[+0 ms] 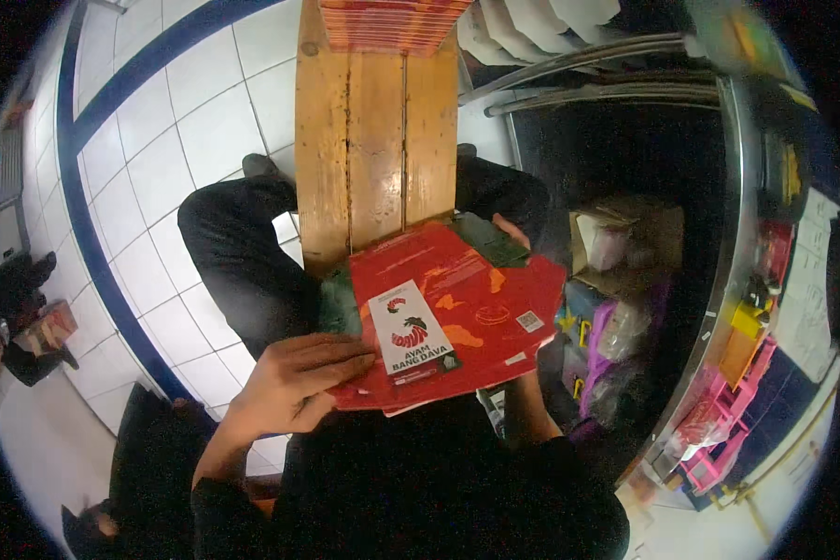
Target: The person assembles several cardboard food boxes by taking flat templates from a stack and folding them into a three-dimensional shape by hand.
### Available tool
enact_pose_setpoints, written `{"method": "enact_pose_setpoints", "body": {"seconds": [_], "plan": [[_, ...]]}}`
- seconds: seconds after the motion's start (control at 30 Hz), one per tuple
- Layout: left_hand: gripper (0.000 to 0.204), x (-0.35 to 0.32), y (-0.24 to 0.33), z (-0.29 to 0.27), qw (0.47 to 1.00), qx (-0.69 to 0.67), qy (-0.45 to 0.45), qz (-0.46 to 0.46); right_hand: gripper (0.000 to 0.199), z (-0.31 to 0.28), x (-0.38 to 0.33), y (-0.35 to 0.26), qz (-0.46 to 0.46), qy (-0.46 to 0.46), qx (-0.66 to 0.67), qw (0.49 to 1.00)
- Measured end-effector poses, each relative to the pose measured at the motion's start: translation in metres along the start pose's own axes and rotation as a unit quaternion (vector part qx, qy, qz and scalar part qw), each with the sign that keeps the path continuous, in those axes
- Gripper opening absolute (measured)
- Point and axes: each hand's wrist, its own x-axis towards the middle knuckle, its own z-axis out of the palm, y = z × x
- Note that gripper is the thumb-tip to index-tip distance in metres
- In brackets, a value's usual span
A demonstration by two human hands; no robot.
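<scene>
I sit astride a wooden bench (pixel 375 140) with a stack of flat red cardboard box blanks (pixel 457 313) on my lap at the bench's near end. My left hand (pixel 294 378) presses on the stack's near left corner, fingers spread on the top sheet next to a white printed panel. My right hand (pixel 511 229) is mostly hidden behind the stack; only its fingers show at the far edge, gripping it from underneath. The top blank is red with orange marks and a dark green flap at the far side.
Another pile of red blanks (pixel 392 23) lies at the bench's far end. A metal shelf unit (pixel 728 233) stands on the right, with boxes, bags and pink and yellow items. The white tiled floor (pixel 168 140) has a blue stripe on the left.
</scene>
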Motion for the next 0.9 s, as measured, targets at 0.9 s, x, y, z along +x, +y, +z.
{"method": "enact_pose_setpoints", "body": {"seconds": [0.9], "plan": [[0.03,-0.02,-0.063,-0.003,0.862,-0.028,0.462,-0.206,0.028,-0.003,0.002,-0.004,-0.007,-0.003,0.002,1.0]]}}
